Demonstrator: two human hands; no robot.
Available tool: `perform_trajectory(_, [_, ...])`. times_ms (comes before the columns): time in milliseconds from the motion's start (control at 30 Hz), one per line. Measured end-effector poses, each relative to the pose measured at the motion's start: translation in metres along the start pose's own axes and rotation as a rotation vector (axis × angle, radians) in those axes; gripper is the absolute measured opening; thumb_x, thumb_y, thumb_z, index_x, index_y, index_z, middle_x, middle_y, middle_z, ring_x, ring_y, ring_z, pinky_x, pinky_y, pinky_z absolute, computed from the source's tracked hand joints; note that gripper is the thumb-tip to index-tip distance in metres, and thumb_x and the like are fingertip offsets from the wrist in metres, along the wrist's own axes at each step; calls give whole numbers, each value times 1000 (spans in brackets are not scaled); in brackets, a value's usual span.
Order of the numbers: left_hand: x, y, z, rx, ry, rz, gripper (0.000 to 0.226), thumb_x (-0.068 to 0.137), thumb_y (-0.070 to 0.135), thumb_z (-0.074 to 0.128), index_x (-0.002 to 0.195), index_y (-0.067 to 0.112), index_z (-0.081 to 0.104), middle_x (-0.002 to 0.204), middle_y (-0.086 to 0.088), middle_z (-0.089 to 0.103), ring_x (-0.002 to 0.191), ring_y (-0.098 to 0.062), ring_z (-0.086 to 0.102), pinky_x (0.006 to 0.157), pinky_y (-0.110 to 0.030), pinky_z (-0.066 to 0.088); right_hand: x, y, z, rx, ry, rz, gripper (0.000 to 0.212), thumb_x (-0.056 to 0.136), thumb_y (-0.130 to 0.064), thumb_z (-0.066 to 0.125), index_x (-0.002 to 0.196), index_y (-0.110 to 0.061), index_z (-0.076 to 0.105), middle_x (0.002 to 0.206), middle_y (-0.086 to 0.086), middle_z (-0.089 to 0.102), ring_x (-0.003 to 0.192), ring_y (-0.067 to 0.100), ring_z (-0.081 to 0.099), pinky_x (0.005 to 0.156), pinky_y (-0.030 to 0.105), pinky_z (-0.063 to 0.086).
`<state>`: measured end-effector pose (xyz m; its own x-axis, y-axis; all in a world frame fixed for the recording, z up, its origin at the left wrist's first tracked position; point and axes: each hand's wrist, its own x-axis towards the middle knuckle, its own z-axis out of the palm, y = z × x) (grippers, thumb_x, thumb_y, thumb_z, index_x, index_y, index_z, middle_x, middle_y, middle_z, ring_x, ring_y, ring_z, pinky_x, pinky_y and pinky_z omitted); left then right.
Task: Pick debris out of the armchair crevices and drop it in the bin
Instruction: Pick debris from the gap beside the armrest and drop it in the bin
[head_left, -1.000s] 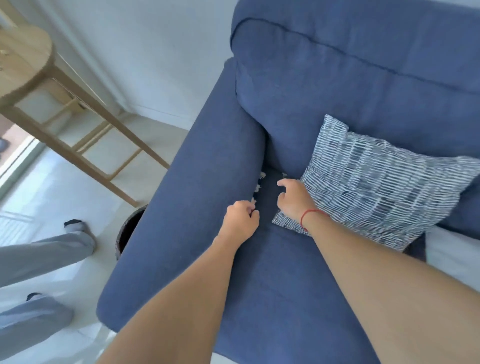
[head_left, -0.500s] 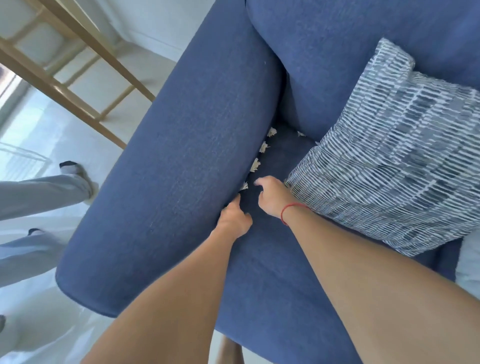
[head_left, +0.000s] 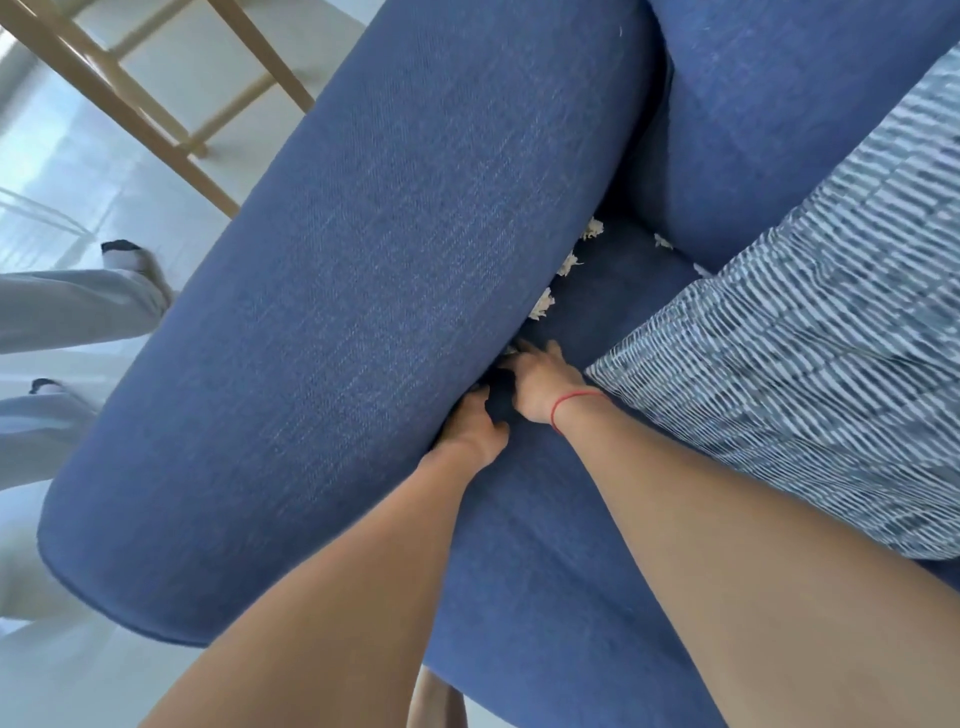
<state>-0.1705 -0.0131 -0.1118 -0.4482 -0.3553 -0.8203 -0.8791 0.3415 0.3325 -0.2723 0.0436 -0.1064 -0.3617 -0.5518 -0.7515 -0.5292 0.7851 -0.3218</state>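
Note:
The blue armchair (head_left: 337, 312) fills the view, its wide left armrest beside the seat. Several white scraps of debris (head_left: 541, 306) sit along the crevice between armrest and seat, and one more scrap (head_left: 661, 240) lies by the backrest. My right hand (head_left: 540, 382), a red string on its wrist, rests on the seat with fingers spread, the fingertips touching the nearest scrap (head_left: 511, 349). Just below it, my left hand (head_left: 475, 428) presses into the same crevice against the armrest, its fingertips hidden. The bin is out of view.
A blue-and-white striped cushion (head_left: 779, 338) lies on the seat right of my right hand. Wooden stool legs (head_left: 156, 104) stand on the pale floor at the top left. Another person's legs in grey trousers (head_left: 67, 306) are at the left edge.
The view has closed in on the crevice and the bin has left the frame. Both hands have pushed forward along the gap, and my right fingers now reach the nearest scrap.

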Motion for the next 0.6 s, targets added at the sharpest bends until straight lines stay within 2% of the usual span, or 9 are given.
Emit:
perform_trajectory(133, [-2,-2,2,-1,5,-37,61,95,23,52,151,15,29,155,-1,33,144,-21,32,120,-35,24,-3,-5,0,-5,44,20,51,90,1,45,139,-15,47,144,5,41,136,31,30,102,44,43])
perform_trajectory(200, [-9,-1,-1,-18,46,-24,55,95,22,54,146,11,37,151,-4,40,140,-21,37,119,-32,26,-11,-8,-3,103,125,44,46,90,2,46,133,-13,55,139,10,48,130,32,43,100,42,45])
perform_trajectory(233, [-14,-1,-2,-26,84,-5,44,94,20,54,136,9,49,140,-6,50,133,-22,46,113,-31,33,-18,-9,-5,167,169,59,42,91,1,47,128,-13,59,135,12,53,125,33,49,97,40,47])
perform_trajectory(267, [-20,0,-2,-22,136,32,27,93,17,53,117,7,61,122,-10,61,119,-24,56,103,-31,42,-24,-10,-8,217,212,76,36,92,-1,48,123,-12,63,130,13,57,120,34,55,91,38,48])
perform_trajectory(300, [-26,3,-3,-17,186,73,17,92,14,51,99,4,63,103,-15,65,103,-27,62,91,-32,47,-32,-10,-12,246,249,93,30,92,-4,50,118,-11,65,125,15,61,115,35,59,86,37,49])
perform_trajectory(333, [-33,5,-4,-12,233,114,18,91,13,50,93,1,63,96,-19,65,95,-30,64,86,-35,50,-40,-11,-16,261,281,108,26,92,-6,52,114,-9,67,121,16,64,110,36,61,83,37,49])
perform_trajectory(433, [-58,25,-22,-63,297,196,20,91,9,48,104,5,63,102,-12,68,97,-26,64,90,-34,52,-63,-11,-39,309,394,123,23,91,-5,51,108,-11,65,116,11,66,104,34,63,75,33,46])
perform_trajectory(500, [-74,42,-42,-125,332,254,17,91,9,47,104,7,58,101,-10,67,95,-28,64,86,-35,53,-77,-15,-62,353,476,119,21,91,-4,49,104,-12,64,108,9,65,97,33,62,69,30,42])
perform_trajectory(600, [-94,68,-78,-167,389,328,24,94,13,45,117,13,53,104,-9,66,93,-31,62,82,-40,53,-92,-28,-101,407,605,89,18,90,-5,51,92,-12,67,99,11,64,89,33,61,71,35,50])
